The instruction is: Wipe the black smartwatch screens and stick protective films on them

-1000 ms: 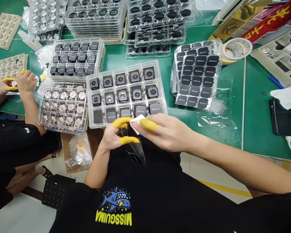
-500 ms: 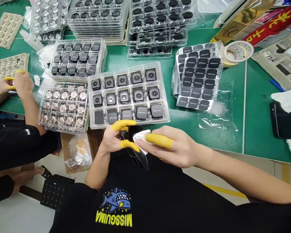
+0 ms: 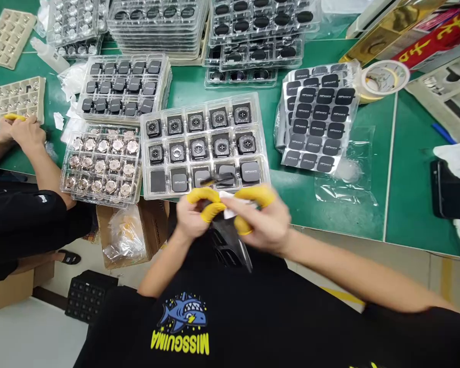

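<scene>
Tray on the green tabletop looks partway done to me: four watches in the nearest row have grey labels facing up, ten more lie back side up, and the near left pocket just shows a dark pad. Can't tell what's on the undersides of those ten. Current piece is over the lap, just off the tray's near edge: left hand curls yellow-tipped fingers tight around a dark thing, probably a watch, but it's mostly hidden and super blurry. Right hand pinches a white cloth right by those fingers, so I'd call this one unfinished. Shiny dark film dangles underneath.
</scene>
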`<action>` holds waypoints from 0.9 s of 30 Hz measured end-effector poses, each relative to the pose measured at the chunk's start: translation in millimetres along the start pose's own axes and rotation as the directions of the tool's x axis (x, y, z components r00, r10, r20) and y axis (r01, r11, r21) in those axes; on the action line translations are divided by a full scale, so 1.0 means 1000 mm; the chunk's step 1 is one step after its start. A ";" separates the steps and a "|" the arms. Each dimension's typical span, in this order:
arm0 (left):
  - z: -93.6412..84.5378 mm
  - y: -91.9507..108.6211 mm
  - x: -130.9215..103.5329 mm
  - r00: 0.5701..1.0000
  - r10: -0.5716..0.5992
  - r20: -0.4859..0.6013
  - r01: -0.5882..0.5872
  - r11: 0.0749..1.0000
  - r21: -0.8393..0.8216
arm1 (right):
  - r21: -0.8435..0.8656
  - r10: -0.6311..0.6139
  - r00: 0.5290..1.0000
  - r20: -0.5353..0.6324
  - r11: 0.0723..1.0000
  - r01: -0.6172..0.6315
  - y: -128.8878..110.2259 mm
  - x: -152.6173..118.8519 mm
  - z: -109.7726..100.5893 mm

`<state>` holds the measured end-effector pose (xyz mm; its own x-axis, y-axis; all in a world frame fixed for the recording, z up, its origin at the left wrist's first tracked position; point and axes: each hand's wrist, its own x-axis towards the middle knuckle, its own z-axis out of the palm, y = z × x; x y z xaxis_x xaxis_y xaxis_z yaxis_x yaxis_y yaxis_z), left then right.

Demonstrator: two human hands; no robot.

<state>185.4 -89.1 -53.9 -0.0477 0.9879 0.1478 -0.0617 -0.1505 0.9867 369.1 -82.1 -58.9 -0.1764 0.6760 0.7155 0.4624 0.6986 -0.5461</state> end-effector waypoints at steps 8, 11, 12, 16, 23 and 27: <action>0.019 0.005 0.020 0.965 -0.233 -0.123 0.227 0.972 -0.059 | 0.088 0.392 0.918 -0.062 0.918 -0.386 -0.010 0.003 0.033; -0.014 0.021 0.014 0.939 -0.343 0.004 0.343 0.938 -0.050 | 0.044 0.349 0.937 0.014 0.936 -0.349 0.009 0.013 0.020; -0.024 0.025 0.009 0.924 -0.381 0.041 0.382 0.923 -0.034 | 0.012 0.320 0.947 0.028 0.947 -0.320 0.015 0.017 0.019; -0.056 0.036 -0.010 0.895 -0.443 0.046 0.443 0.896 0.015 | -0.057 0.151 0.978 0.142 0.988 -0.144 0.026 0.041 0.027; -0.089 0.041 -0.028 0.903 -0.410 -0.127 0.414 0.910 0.007 | -0.098 0.051 0.807 0.589 0.995 0.008 0.031 0.068 0.042; -0.102 0.041 -0.032 0.913 -0.396 -0.100 0.398 0.917 0.005 | -0.172 -0.003 0.816 0.578 0.977 0.126 0.033 0.065 0.039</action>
<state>82.4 -131.1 -25.2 -0.1192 0.9576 -0.2623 -0.0704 0.2554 0.9643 339.2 -6.5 -47.1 -0.6480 0.6847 0.3335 0.5789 0.7274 -0.3684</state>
